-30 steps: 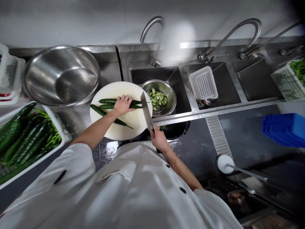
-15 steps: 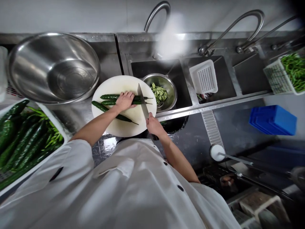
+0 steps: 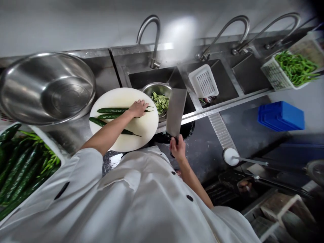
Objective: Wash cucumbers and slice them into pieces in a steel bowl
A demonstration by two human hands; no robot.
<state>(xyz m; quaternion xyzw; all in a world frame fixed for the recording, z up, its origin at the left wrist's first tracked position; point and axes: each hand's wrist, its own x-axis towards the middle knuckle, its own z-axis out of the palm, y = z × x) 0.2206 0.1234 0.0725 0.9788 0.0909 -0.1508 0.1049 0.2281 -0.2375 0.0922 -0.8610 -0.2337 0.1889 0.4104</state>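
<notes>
A round white cutting board bears three long green cucumbers. My left hand rests over the right ends of the upper two, its fingers bent down on them; the third cucumber lies nearer my body, partly under my forearm. In my right hand is the handle of a cleaver, held off the board's right side with the broad blade pointing away from me. Behind the blade, a steel bowl of cut green pieces is partly hidden.
A large steel basin stands at the left, above a white crate of cucumbers and green peppers. Sinks with taps run along the wall. A white basket, a basket of green peppers and blue bins are at the right.
My right hand has moved the cleaver off the board to the right, and its flat side now shows. My left hand has shifted right along the cucumbers. The view has shifted too.
</notes>
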